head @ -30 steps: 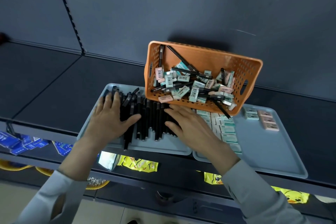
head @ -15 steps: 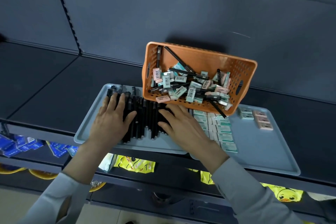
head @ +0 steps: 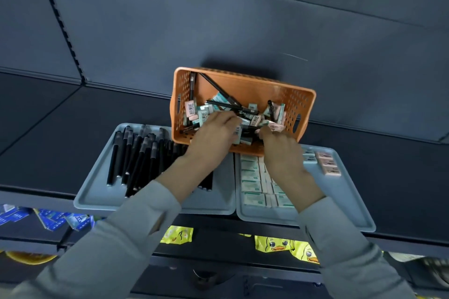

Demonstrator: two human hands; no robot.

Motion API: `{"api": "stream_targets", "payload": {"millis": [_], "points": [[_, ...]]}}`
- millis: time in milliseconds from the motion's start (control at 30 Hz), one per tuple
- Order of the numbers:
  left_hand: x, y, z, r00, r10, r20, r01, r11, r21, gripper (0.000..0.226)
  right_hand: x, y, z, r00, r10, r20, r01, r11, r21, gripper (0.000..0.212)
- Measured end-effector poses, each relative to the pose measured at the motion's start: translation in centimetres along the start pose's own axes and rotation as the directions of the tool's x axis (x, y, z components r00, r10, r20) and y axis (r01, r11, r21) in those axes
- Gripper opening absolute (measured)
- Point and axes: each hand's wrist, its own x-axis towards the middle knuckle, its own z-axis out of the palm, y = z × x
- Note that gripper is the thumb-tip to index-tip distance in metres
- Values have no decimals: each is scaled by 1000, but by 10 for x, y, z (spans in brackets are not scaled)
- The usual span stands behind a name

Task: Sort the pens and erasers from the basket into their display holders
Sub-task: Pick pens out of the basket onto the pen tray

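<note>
Head view: we see both hands inside the tilted orange basket at the far edge of two grey trays. Our left hand bends over loose pens and loose erasers, and our right hand curls among them. We cannot tell whether either grips anything. Sorted pens lie on the left tray, sorted erasers on the right tray.

dim, cool, even light, source on the near side. basket throws a soft dark shadow on the far panel. shelf lines bow toward left and right edges, wide-angle. near sleeves soft, slightly smeared; yellow packets below look brightest.
</note>
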Motion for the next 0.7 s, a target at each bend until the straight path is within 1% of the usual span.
{"api": "stream_targets", "payload": {"millis": [67,133,167,233,333,367,433,500,567,633,700], "points": [[20,7,14,994,66,86,-75,992,100,41,4,4,0,997,-5,-79,9,999,41,43],[33,13,22,985,76,153,-110,968,227,42,5,9,2,987,-9,-163,19,998,59,40],[37,15,23,984,54,168,-100,955,278,42,4,11,4,979,-8,-203,21,998,60,40],[41,16,25,988,2,153,-55,936,347,36,0,13,5,968,-5,-251,17,999,45,40],[43,14,28,989,-29,142,-28,921,387,27,-6,15,6,968,-11,-253,22,999,39,39],[44,12,29,992,-31,119,-15,928,373,26,-7,15,5,968,-4,-251,18,999,51,38],[47,8,26,997,-64,36,51,956,291,23,-7,16,-1,962,23,-273,6,995,104,35],[51,3,20,991,-128,-48,135,974,180,18,-3,15,-8,960,69,-271,-24,986,165,35],[53,-2,10,976,-186,-109,197,976,96,20,6,14,-13,958,113,-264,-59,977,204,39],[53,-8,1,970,-196,-144,201,980,16,20,19,11,-15,964,155,-215,-97,961,258,42],[49,-12,-6,971,-186,-149,175,981,-84,18,38,8,-12,978,175,-111,-139,952,274,36]]}}
